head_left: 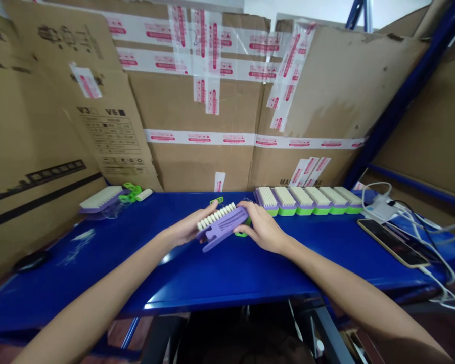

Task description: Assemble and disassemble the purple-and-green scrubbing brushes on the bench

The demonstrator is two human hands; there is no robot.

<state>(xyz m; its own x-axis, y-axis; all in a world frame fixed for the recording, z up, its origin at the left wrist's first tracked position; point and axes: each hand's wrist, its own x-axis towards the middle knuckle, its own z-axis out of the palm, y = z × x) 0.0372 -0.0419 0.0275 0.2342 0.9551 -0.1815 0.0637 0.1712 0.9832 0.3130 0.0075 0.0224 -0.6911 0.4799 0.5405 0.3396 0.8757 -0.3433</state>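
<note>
Tilted between both hands above the table is a purple plastic piece with rows of cream pegs (pixel 227 226), its slotted face turned toward me. My left hand (pixel 187 226) grips its left end, fingers partly hidden behind it. My right hand (pixel 264 227) is closed on the right end, thumb below and fingers over the top. A bright green part (pixel 241 233) shows beside the right thumb; whether it is joined to the purple piece I cannot tell. Just beyond the left fingertips is a small green plastic part (pixel 217 200).
Several cream-topped purple and green blocks (pixel 302 200) stand in a row at the back right. At the back left are another purple block (pixel 101 198) and green clips (pixel 131 192). A phone (pixel 392 242) and white cables (pixel 420 235) lie right; cardboard (pixel 205 167) walls the blue table (pixel 197 283).
</note>
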